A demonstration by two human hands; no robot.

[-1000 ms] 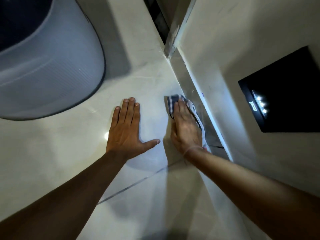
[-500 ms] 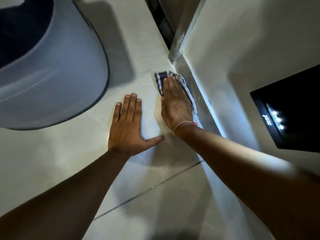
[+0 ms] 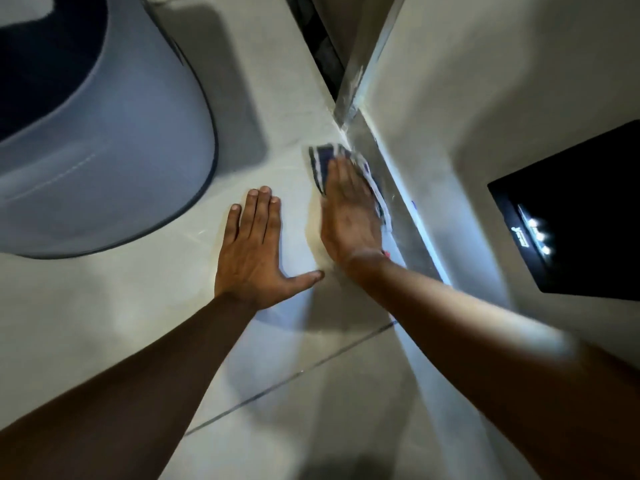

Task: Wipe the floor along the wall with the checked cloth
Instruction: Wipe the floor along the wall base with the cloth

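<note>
The blue-and-white checked cloth lies on the pale tiled floor against the base of the white wall. My right hand presses flat on top of it, fingers pointing away from me, and covers most of it; only its far end and wall-side edge show. The hand is blurred by motion. My left hand rests flat on the floor just left of the right one, fingers together and thumb spread, holding nothing.
A large grey rounded tub stands on the floor at the left. A shiny skirting strip runs along the wall. A black panel with small white lights is set in the wall at the right. A dark gap opens beyond the wall corner.
My right hand has slid the cloth along the wall away from me, towards the corner. My left hand has stayed planted on the floor.
</note>
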